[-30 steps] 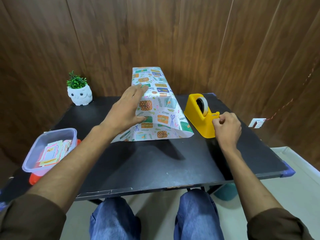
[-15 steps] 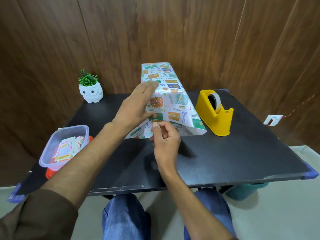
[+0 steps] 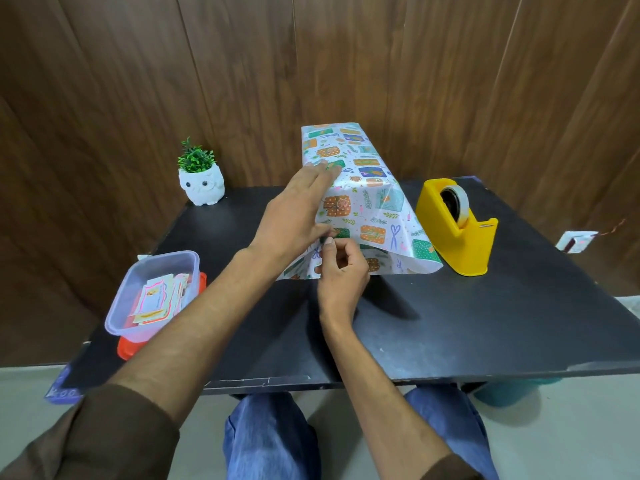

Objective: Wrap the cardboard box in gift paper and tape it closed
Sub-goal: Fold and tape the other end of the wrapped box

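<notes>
The box stands upright at the middle of the black table [image 3: 450, 323], fully covered by white gift paper [image 3: 367, 188] printed with presents; no cardboard shows. The paper's lower edge flares out onto the table. My left hand [image 3: 298, 213] lies flat with straight fingers on the paper's left front face, pressing it down. My right hand [image 3: 341, 271] is just below it at the paper's seam, fingers curled, thumb and forefinger pinching what looks like a small piece of clear tape, barely visible. A yellow tape dispenser [image 3: 457, 226] stands to the right of the box.
A white owl pot with a green plant [image 3: 201, 180] sits at the back left. A clear plastic tub of cards [image 3: 152, 296] rests on a red lid near the left edge. A wood-panel wall is close behind. My knees are under the table's front edge.
My right hand left the tape dispenser and came across to the paper's seam below my left hand. My left hand stayed pressed on the paper. The camera view shifted.
</notes>
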